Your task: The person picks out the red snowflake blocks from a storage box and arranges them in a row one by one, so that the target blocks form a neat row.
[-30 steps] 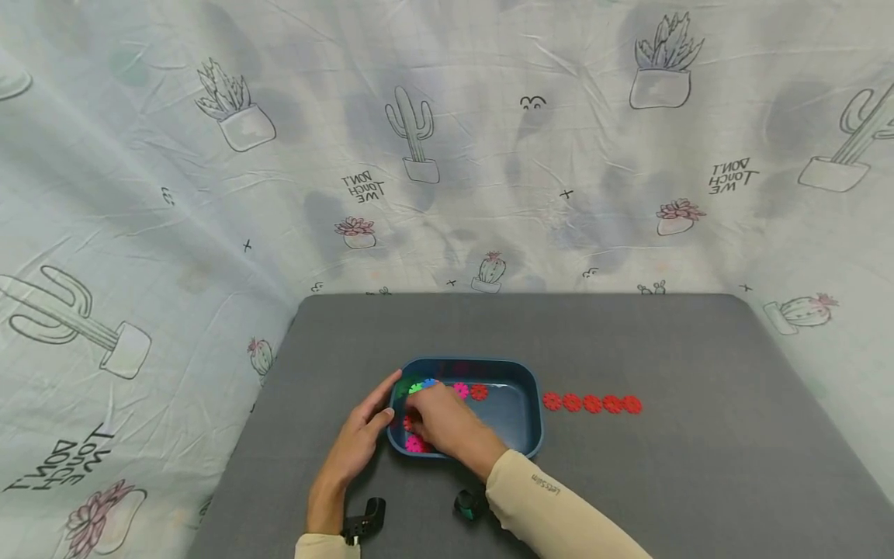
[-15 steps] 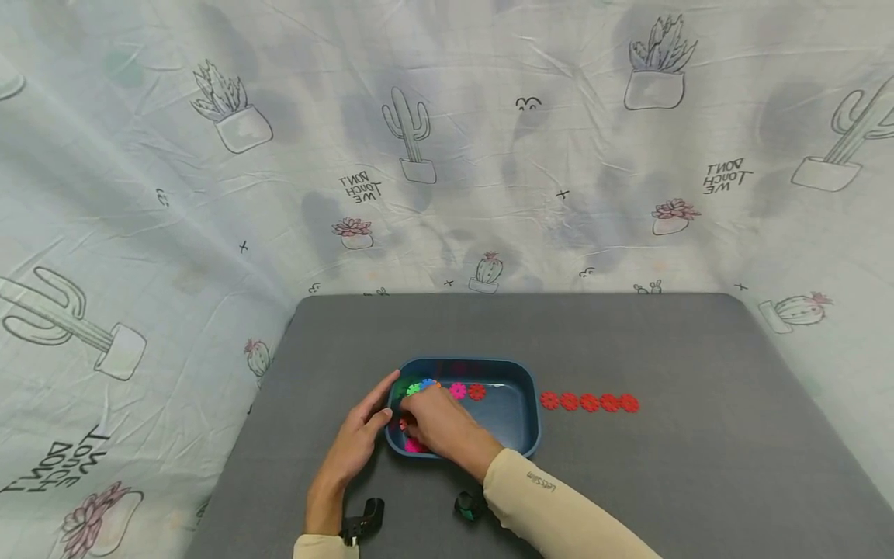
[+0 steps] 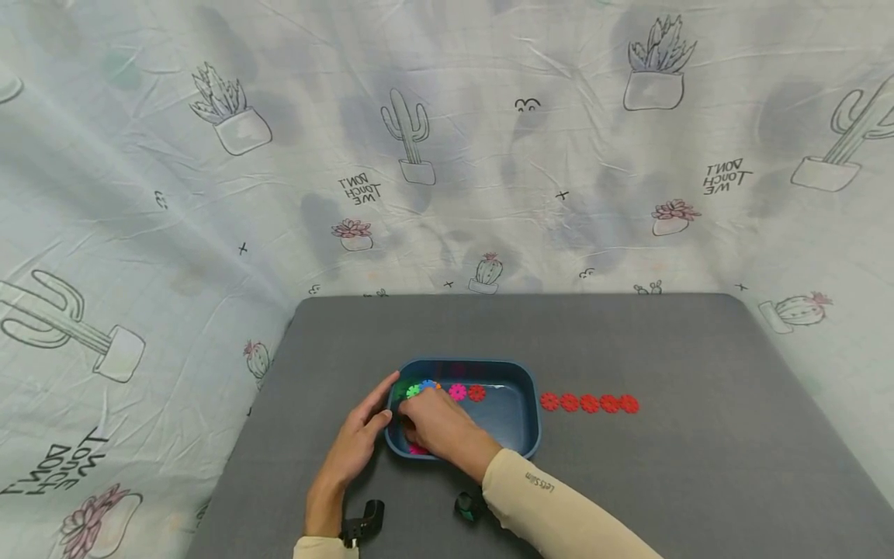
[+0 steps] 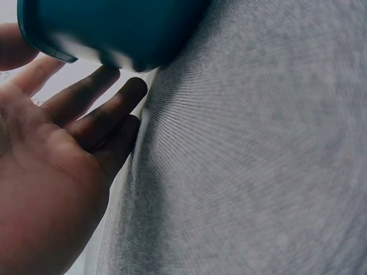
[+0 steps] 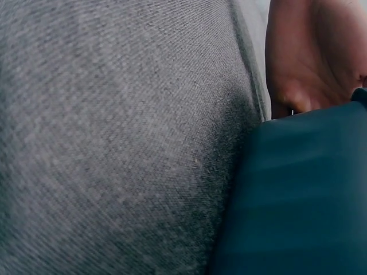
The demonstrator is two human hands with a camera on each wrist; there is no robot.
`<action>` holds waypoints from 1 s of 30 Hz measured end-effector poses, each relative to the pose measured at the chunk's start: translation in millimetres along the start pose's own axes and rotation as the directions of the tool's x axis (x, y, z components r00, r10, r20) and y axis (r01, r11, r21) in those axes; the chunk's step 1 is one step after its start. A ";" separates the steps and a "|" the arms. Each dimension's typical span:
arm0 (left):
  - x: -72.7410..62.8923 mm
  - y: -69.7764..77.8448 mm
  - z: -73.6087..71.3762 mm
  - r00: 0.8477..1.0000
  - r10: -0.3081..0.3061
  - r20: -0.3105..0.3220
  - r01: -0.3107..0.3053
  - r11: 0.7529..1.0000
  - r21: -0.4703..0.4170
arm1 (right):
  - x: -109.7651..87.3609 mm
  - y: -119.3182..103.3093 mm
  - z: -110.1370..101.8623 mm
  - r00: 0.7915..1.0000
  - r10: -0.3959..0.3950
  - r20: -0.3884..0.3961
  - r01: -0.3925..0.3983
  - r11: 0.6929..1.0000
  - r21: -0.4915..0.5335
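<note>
A dark blue tray (image 3: 508,415) holds several small flower-shaped discs. My left hand (image 3: 356,442) is at its left end, fingers extended along the outside and thumb near the rim. In the left wrist view the spread fingers of that hand (image 4: 51,160) meet the tray wall (image 4: 114,31). My right hand (image 3: 443,427) reaches over the front rim into the tray's left part, with its fingertips hidden among the discs; I cannot tell whether they pinch one. Around it show a green disc (image 3: 413,390), a blue disc (image 3: 427,385), a red disc (image 3: 477,393) and pink discs (image 3: 457,392).
Right of the tray, several red discs (image 3: 590,404) lie in a straight row on the grey tabletop (image 3: 684,466). Black wrist devices (image 3: 363,525) sit by both forearms. Behind the table hangs a cactus-print cloth (image 3: 454,155).
The right hand's fingers have shifted slightly within the tray; a red disc seen by them earlier is now covered, and less pink shows at the front. The left hand stays against the tray.
</note>
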State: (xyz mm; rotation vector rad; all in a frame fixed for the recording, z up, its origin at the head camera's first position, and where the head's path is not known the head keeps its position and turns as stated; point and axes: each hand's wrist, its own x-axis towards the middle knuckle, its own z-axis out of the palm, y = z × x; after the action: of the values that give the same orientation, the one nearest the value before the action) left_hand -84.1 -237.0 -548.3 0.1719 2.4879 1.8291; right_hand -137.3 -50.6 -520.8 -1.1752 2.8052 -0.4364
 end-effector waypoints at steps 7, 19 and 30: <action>-0.6 -0.5 0.3 1.000 0.003 -0.005 -0.003 1.000 0.015 | -1.1 2.2 -1.0 1.000 -0.012 -0.019 0.013 0.999 0.030; 0.8 2.3 -1.4 1.000 -0.021 -0.007 0.021 1.000 0.021 | -5.4 2.1 -6.6 0.997 0.034 -0.063 -0.032 0.998 0.046; 1.6 1.3 -1.1 1.000 -0.008 -0.005 0.008 1.000 0.007 | 0.9 -1.6 -2.5 0.999 0.021 -0.032 -0.021 1.000 0.003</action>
State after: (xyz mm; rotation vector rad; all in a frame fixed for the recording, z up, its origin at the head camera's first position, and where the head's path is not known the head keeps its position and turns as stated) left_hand -85.7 -237.5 -546.7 0.1570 2.4949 1.8204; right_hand -137.2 -51.8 -518.0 -1.1467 2.8400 -0.4617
